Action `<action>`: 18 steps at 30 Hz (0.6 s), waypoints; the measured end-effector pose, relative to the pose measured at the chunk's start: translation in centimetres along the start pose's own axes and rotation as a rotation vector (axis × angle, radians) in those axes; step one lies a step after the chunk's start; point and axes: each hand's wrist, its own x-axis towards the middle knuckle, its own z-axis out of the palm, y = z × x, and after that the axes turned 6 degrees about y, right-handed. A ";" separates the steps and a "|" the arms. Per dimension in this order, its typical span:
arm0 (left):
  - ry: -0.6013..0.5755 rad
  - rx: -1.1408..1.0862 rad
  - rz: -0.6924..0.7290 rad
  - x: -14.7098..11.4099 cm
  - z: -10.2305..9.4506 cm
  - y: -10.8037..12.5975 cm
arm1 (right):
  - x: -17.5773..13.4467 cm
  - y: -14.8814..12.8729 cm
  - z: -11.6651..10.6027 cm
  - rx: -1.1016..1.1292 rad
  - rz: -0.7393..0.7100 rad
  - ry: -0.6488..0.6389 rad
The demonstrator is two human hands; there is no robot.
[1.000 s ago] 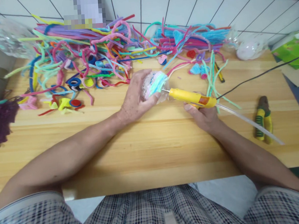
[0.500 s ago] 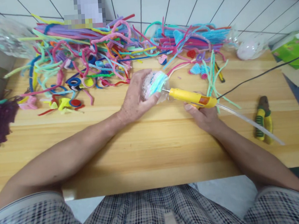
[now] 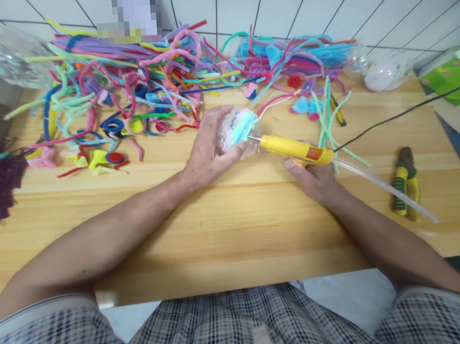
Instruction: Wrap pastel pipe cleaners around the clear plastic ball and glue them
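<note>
My left hand (image 3: 213, 147) is wrapped round a clear ball (image 3: 239, 125) partly covered in pastel fuzzy strips of mint green, blue, pink and white. Some of its clear surface shows at the lower right. In my right hand (image 3: 316, 179) is a yellow hot glue gun (image 3: 291, 146), its metal nozzle touching or almost touching the mint strips near my left thumb. A long translucent glue stick (image 3: 387, 187) sticks out of the gun's back end. The fingers under the gun's handle are mostly hidden.
Pipe cleaners (image 3: 130, 69) in many colours lie heaped along the back of the wooden table (image 3: 218, 235). Mint pipe cleaners (image 3: 326, 119) lie behind the gun, near a yellow cutter (image 3: 338, 111). Pliers (image 3: 405, 182) rest at right. A black cord (image 3: 390, 118) runs rightward from the gun.
Almost nothing differs. Both hands, the ball and the glue gun keep their places, and the view has shifted only very slightly.
</note>
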 end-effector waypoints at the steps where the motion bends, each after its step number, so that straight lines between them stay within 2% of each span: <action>1: 0.004 0.004 0.005 0.0 0.0 0.0 | 0.0 0.0 0.0 -0.001 -0.003 -0.001; 18: 0.015 -0.012 0.024 0.0 0.0 0.0 | 0.0 0.1 0.1 0.019 0.009 0.013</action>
